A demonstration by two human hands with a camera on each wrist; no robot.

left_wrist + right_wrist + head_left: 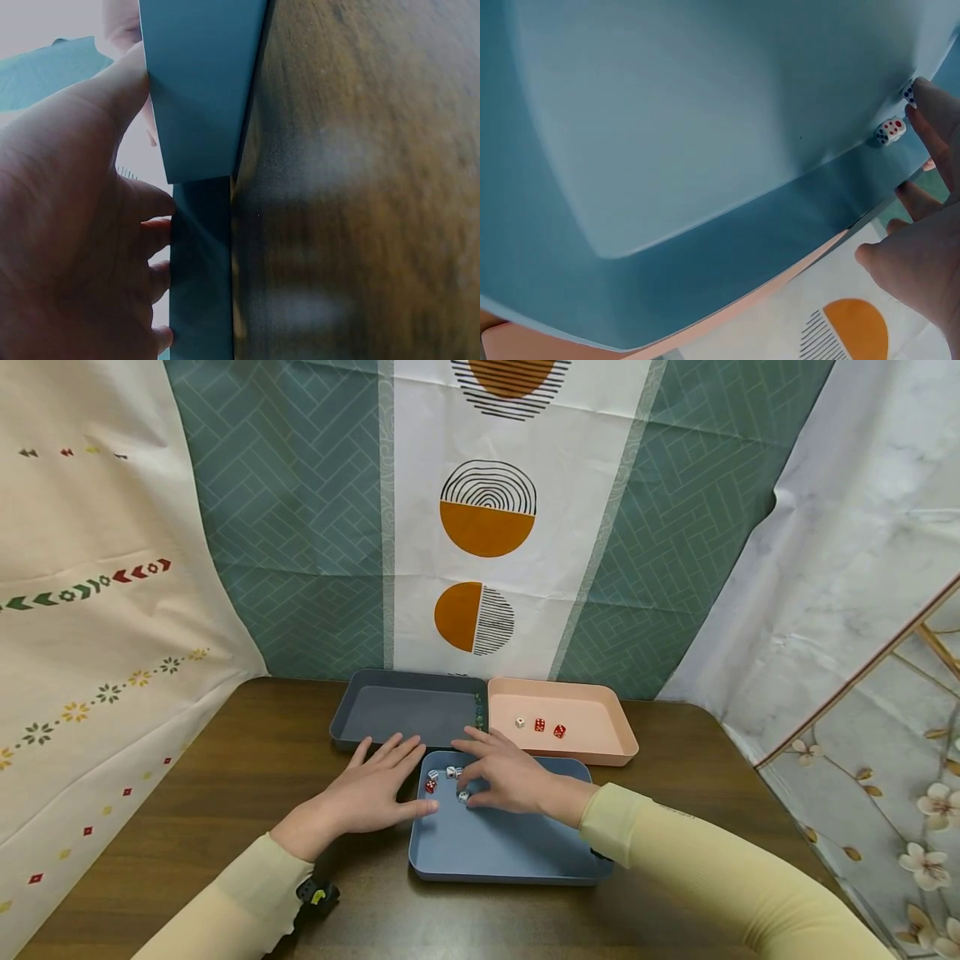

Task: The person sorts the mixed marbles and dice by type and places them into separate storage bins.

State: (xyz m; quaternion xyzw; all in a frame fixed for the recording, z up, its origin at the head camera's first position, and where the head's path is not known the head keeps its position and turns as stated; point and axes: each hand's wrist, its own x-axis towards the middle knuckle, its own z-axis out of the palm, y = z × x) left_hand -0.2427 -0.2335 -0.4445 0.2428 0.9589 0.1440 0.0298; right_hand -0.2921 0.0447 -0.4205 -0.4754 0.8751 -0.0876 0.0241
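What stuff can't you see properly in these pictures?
Head view: the tiny green pieces in the dark grey rectangular tray are too small to count.
Head view: the right hand partly covers a white cube-shaped die.
Left wrist view: the wall of the blue rectangular tray hides its inside.
Right wrist view: the picture edge cuts off the right hand.

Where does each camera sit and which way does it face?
Head: on the head, facing forward and down over the blue tray; left hand, right hand and both sleeves show.
Left wrist: on that wrist, facing along the table past the blue tray's outer wall; the left hand's palm shows.
Right wrist: on that wrist, facing into the blue tray with two white dice; part of the right hand shows.
Shared: head and right wrist both show the blue tray's inside.
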